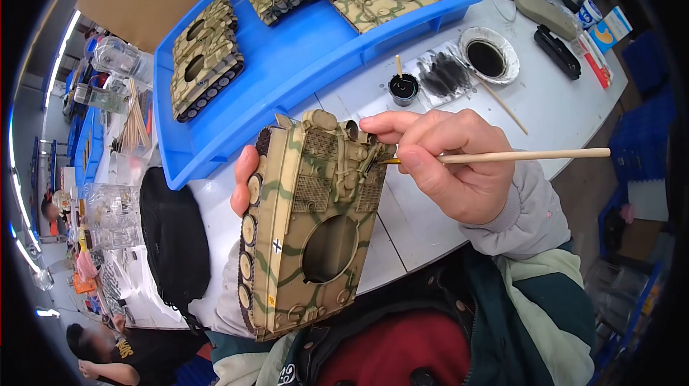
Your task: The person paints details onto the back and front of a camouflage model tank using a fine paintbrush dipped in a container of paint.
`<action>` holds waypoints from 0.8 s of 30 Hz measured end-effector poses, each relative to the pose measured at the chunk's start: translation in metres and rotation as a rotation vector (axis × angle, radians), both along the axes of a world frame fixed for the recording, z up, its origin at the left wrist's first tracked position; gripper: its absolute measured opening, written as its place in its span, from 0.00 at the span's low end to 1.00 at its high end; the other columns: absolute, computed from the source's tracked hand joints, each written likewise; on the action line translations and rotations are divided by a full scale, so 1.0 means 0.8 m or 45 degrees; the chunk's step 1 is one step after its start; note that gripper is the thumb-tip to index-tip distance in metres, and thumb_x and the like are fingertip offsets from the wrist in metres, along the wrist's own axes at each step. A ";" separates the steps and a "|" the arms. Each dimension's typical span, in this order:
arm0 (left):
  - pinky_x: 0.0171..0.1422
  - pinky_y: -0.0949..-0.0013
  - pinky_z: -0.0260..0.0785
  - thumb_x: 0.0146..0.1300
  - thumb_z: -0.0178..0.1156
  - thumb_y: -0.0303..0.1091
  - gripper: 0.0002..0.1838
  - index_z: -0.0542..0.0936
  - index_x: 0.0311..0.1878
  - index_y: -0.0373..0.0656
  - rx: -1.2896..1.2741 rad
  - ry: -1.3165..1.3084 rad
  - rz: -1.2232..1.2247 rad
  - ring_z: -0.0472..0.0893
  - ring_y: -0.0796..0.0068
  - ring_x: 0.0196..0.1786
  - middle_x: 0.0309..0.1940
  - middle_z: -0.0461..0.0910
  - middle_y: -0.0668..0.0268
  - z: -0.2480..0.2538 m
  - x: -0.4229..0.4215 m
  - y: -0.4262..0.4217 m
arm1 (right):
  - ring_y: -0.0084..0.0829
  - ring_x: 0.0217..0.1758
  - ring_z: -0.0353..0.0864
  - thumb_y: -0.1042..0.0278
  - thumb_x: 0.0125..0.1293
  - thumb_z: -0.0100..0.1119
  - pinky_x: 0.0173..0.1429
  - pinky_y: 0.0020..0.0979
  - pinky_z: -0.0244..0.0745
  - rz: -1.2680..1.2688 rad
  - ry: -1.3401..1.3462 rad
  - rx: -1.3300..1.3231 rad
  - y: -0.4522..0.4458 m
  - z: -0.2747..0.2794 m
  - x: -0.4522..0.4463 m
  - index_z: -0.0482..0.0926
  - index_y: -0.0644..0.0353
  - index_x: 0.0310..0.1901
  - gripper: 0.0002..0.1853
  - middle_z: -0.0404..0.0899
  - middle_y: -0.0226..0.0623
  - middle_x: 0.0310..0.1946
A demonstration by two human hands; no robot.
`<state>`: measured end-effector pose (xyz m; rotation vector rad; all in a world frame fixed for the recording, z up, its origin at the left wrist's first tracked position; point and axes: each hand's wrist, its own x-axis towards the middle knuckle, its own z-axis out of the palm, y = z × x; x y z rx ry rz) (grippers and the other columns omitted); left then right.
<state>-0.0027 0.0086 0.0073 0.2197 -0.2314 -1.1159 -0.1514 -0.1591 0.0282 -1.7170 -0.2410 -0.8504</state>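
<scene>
Model tank hull (308, 235): camouflaged in tan, green and brown, held up in front of the torso, over the near edge of the white surface (409, 206). Its large round opening is turned toward the camera; road wheels are seen along its left side, and a small cross marking is noted near them.

Left hand (245, 181): closed around the wheeled side of the hull, with fingertips showing at the edge; the thumb is hidden. Right hand (459, 167): thumb and fingers pinched on a thin wooden brush (531, 155), its tip placed at the grilled far end of the hull. One fingertip is rested near the same end.

Beyond the hull, a blue tray (265, 63) is set on the surface. Inside it, similar camouflaged hulls (208, 59) are laid at the left and toward the far right.

Right of the tray: a small cup (403, 89) of black liquid with a stick stood in it, a black-smeared sheet (443, 73), and a wrapped dish (495, 57) of dark liquid. A loose wooden stick (506, 107) is laid near the dish.

Left of the hull: a black pouch (172, 235). Another person (122, 357) is partly seen at lower left.
</scene>
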 end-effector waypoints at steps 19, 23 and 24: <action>0.62 0.56 0.69 0.64 0.47 0.54 0.29 0.67 0.63 0.46 -0.022 -0.106 0.034 0.74 0.63 0.58 0.58 0.72 0.58 0.000 -0.005 -0.005 | 0.51 0.49 0.79 0.82 0.66 0.46 0.55 0.43 0.77 -0.021 0.039 0.111 0.000 0.000 0.000 0.65 0.65 0.39 0.03 0.73 0.41 0.28; 0.63 0.54 0.69 0.69 0.38 0.54 0.29 0.60 0.67 0.48 -0.340 -0.152 0.037 0.69 0.63 0.63 0.64 0.65 0.59 -0.009 -0.005 -0.013 | 0.34 0.42 0.82 0.82 0.62 0.55 0.52 0.39 0.77 -0.050 -0.046 0.406 0.010 0.004 0.003 0.71 0.64 0.33 0.04 0.71 0.32 0.22; 0.63 0.54 0.69 0.69 0.38 0.54 0.29 0.60 0.67 0.48 -0.339 -0.152 0.040 0.69 0.63 0.63 0.64 0.65 0.59 -0.012 -0.003 -0.013 | 0.34 0.42 0.82 0.82 0.62 0.55 0.52 0.39 0.77 -0.048 -0.046 0.407 0.009 0.002 0.004 0.71 0.64 0.33 0.04 0.71 0.32 0.22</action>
